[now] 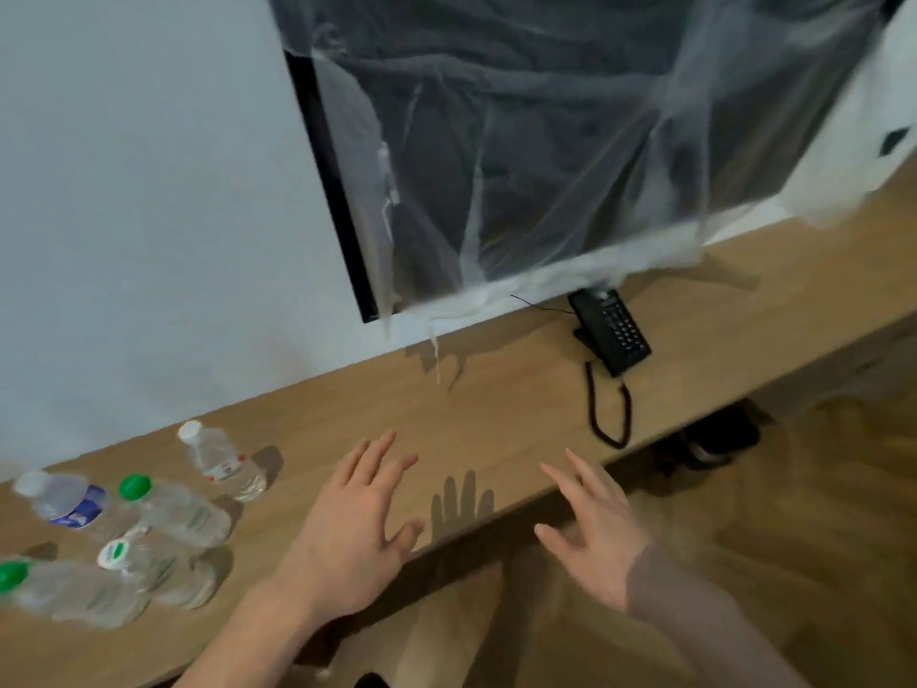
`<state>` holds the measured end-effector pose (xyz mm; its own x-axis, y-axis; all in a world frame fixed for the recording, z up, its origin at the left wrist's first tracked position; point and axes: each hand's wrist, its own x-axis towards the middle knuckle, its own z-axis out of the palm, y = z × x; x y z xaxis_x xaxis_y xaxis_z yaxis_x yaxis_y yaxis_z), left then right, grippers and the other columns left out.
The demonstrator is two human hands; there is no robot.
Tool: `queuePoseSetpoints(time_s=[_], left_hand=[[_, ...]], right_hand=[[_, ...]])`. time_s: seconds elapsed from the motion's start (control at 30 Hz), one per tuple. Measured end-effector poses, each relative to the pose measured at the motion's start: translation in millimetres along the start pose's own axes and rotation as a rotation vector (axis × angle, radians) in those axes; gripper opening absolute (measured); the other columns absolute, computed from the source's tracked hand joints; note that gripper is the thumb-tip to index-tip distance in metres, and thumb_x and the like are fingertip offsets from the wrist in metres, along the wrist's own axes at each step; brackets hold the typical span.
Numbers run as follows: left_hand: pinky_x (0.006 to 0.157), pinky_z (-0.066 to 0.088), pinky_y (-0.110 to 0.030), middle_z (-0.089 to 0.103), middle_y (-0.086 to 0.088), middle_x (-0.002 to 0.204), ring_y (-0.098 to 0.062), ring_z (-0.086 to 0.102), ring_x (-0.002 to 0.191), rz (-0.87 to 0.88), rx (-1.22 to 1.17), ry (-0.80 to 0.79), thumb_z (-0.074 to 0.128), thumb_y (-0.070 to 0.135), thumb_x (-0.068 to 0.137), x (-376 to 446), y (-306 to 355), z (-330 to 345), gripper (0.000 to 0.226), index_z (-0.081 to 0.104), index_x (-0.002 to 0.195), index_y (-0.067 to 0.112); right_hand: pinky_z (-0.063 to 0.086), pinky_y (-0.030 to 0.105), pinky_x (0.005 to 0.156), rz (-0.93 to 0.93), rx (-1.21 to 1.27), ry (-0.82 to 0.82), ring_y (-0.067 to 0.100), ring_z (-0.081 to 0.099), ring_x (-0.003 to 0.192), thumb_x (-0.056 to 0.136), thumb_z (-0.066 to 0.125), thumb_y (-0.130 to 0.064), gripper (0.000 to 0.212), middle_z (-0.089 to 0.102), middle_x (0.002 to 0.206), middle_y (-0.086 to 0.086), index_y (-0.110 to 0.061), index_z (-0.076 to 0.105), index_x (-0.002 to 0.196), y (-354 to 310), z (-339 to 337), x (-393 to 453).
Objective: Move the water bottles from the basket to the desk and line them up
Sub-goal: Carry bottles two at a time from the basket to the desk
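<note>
1. Five water bottles (149, 528) stand bunched at the left of the surface (496, 399), not in a row; the basket is out of view; judged next: fetch another, or space these evenly along one line.
2. Left hand (357, 518) and right hand (590, 528) hover flat, fingers spread, holding nothing, over the surface's front edge.

Bottle labels (79, 508) — too blurred; nothing legible.
</note>
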<state>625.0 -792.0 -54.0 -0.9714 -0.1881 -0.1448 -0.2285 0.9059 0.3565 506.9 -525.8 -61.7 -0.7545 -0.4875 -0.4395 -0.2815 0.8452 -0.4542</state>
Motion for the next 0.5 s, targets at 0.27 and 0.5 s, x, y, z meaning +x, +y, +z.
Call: queuePoseSetpoints(time_s=[0.27, 0.5], left_hand=[[0.131, 0.005, -0.045, -0.017, 0.018, 0.171, -0.014, -0.017, 0.159, 0.264, 0.056, -0.085, 0.050, 0.067, 0.097, 52.8, 180.9, 58.5, 0.076, 0.016, 0.162, 0.046], [0.124, -0.011, -0.038, -0.023, 0.014, 0.170, -0.015, -0.024, 0.157, 0.497, 0.148, -0.113, 0.047, 0.066, 0.100, 101.6, 305.2, 81.8, 0.078, 0.008, 0.164, 0.044]], right_hand=[[0.006, 0.046, 0.134, 0.195, 0.080, 0.206, 0.020, -0.013, 0.163, 0.107, 0.048, -0.055, 0.072, -0.013, 0.175, -0.015, -0.043, 0.009, 0.167, 165.4, -59.0, -97.8], [0.002, 0.048, 0.134, 0.343, 0.140, 0.306, 0.023, -0.015, 0.163, 0.110, 0.045, -0.050, 0.070, -0.016, 0.175, -0.013, -0.043, 0.006, 0.168, 252.0, -105.2, -153.7]])
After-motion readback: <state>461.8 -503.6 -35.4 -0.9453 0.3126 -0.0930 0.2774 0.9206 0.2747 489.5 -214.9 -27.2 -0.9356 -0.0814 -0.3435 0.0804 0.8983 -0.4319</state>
